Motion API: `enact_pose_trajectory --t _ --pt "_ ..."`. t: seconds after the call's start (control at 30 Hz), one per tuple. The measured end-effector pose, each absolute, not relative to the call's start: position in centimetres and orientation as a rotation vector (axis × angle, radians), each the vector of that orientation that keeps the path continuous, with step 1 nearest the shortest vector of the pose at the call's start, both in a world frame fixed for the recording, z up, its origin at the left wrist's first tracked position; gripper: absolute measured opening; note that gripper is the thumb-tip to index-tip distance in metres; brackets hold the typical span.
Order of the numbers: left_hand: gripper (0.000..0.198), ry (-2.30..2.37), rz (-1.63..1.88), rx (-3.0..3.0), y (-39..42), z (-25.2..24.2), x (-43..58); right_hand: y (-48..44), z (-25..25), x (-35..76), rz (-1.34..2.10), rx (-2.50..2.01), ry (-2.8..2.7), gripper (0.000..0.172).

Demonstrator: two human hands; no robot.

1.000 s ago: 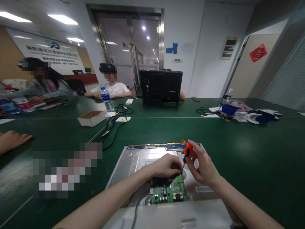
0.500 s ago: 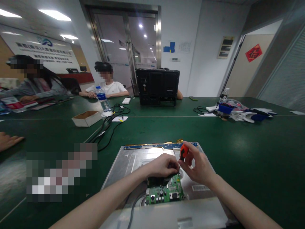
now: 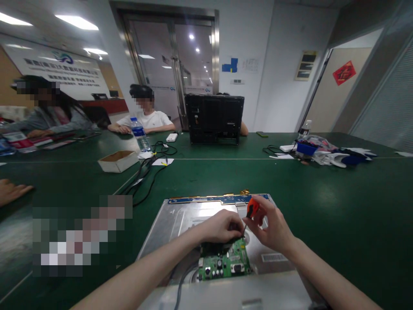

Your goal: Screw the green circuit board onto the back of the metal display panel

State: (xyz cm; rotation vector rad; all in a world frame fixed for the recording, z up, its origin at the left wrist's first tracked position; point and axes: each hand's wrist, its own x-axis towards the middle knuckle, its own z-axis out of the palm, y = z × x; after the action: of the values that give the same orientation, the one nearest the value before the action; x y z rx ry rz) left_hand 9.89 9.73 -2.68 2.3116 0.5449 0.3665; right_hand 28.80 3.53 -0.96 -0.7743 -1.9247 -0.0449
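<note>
A silver metal panel (image 3: 180,219), the back of a screen, lies on the green table in front of me, with a green circuit board (image 3: 226,262) on it. My right hand (image 3: 272,230) is closed round a small screwdriver with an orange handle (image 3: 252,208), its tip pointing down at the board's upper edge. My left hand (image 3: 222,226) rests curled on the top of the board beside the screwdriver tip, its fingertips pinched at that spot. A grey cable (image 3: 182,280) runs from the board toward me.
A black monitor back (image 3: 215,118) stands upright across the table. A cardboard box (image 3: 118,160), a water bottle (image 3: 139,134) and black cables (image 3: 145,172) lie to the left, gloves and bags (image 3: 329,154) to the right. Two people sit at the far left; another person's hand (image 3: 11,191) rests at the left edge.
The screwdriver handle has tilted and dropped a little in my right hand. Both hands stay at the board's top edge. The view has shifted slightly.
</note>
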Motion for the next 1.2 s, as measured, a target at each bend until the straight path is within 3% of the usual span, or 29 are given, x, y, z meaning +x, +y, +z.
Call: enact_pose_trajectory --t 1.2 --pt "0.01 0.52 0.359 2.295 9.73 -2.49 10.02 3.43 -0.57 28.8 0.014 -0.804 -1.938 0.068"
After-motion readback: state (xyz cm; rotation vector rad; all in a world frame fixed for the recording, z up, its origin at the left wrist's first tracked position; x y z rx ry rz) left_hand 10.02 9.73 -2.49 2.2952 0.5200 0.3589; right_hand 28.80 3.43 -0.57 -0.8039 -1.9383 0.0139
